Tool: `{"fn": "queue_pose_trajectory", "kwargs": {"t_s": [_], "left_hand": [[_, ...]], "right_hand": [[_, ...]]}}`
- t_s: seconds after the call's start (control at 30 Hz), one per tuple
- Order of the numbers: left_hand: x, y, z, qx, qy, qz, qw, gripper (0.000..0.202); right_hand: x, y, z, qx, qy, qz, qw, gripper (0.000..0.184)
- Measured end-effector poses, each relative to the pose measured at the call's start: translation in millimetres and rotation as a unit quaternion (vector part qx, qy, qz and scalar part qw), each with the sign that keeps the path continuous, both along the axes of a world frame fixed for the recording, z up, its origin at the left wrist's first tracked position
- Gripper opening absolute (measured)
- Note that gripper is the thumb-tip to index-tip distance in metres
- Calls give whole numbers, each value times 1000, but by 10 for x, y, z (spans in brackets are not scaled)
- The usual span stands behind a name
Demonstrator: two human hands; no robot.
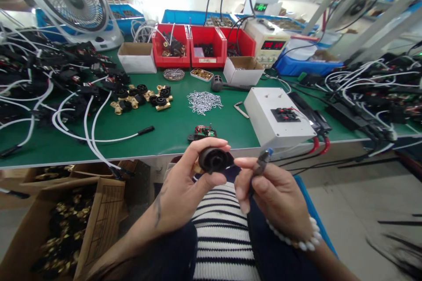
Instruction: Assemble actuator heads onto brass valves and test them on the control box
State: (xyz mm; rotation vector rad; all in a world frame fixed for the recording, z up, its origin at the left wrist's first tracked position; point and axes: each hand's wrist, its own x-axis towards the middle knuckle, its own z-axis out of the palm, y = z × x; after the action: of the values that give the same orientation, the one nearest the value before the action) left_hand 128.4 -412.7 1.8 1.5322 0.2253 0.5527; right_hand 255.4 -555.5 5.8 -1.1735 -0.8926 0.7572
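Observation:
Wrapped around a round black fitting (pixel 214 160) is my left hand (pixel 183 182). The fitting's ringed face is turned up, and a bit of brass shows by my fingers. My right hand (pixel 277 191), just to the right, pinches a slim dark piece with a blue end (pixel 262 162); its exact kind is unclear. The two hands are close but apart. Just beyond them, at the table's front edge, lies a small black housing (pixel 204 132) with a green circuit board and red wires.
Silver metal clips (pixel 205 102) lie heaped mid-table. Brass valves with black tops (pixel 141 95) stand left of them. Black units with white cables (pixel 90 90) crowd the left. A grey test box (pixel 278 116) sits at right. Red bins (pixel 207 59) line the back. A carton (pixel 105 210) stands below left.

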Motion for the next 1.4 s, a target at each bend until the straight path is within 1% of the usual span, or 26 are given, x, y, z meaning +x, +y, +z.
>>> {"fn": "queue_pose_trajectory", "kwargs": {"t_s": [0.03,0.07,0.1,0.13,0.17,0.27,0.3,0.37,0.4,0.43,0.53,0.6,0.63,0.7,0.77,0.83,0.9,1.0,1.1,1.23,1.33,1.4], "left_hand": [[2,-8,0,-3,-1,1,1000,35],[5,-12,4,-7,-1,4,1000,34],[9,-14,11,-14,0,6,1000,33],[11,-15,22,-22,2,7,1000,31],[12,-17,36,-33,3,5,999,30],[3,-27,85,-65,1,-22,998,29],[-2,-32,101,-74,2,-32,997,30],[-9,-43,128,-85,2,-41,995,28],[-10,-48,138,-86,-1,-40,996,27],[-9,-52,143,-83,-4,-36,996,26],[-3,-58,133,-54,-17,-18,998,27],[3,-59,106,-19,-20,-2,1000,30],[6,-59,90,1,-22,7,1000,31],[14,-60,59,39,-30,27,998,32],[23,-60,31,68,-39,43,996,31],[31,-61,8,93,-50,54,993,31],[35,-61,-11,109,-57,61,990,32],[39,-56,-22,127,-63,73,987,30],[43,-50,-10,137,-56,79,986,27],[42,-49,18,166,-27,98,981,24],[29,-54,28,157,-6,89,984,21],[19,-53,27,149,3,89,985,20]], "right_hand": [[-16,9,-16,4,-53,-47,997,28],[-29,11,-28,10,-115,-101,988,28],[-37,8,-37,20,-173,-152,973,29],[-40,0,-44,29,-214,-190,958,29],[-39,-11,-50,36,-233,-210,949,28],[-9,-36,-62,54,-235,-205,948,31],[8,-40,-64,73,-257,-203,942,33],[40,-40,-64,115,-327,-202,916,35],[49,-40,-62,124,-349,-202,907,36],[51,-39,-59,116,-352,-202,906,36],[6,-36,-37,24,-275,-175,945,29],[-51,-28,-11,-21,-219,-127,967,20],[-79,-20,7,-34,-190,-97,976,21],[-120,0,45,-57,-117,-42,991,31],[-135,25,84,-85,-36,11,996,37],[-133,46,116,-112,33,54,992,39],[-128,60,140,-134,82,77,985,41],[-143,72,161,-141,112,70,981,44],[-179,78,164,-133,102,50,985,50],[-226,88,138,-135,90,39,986,57],[-247,105,109,-136,75,11,988,59],[-247,119,101,-135,67,6,989,59]]}}
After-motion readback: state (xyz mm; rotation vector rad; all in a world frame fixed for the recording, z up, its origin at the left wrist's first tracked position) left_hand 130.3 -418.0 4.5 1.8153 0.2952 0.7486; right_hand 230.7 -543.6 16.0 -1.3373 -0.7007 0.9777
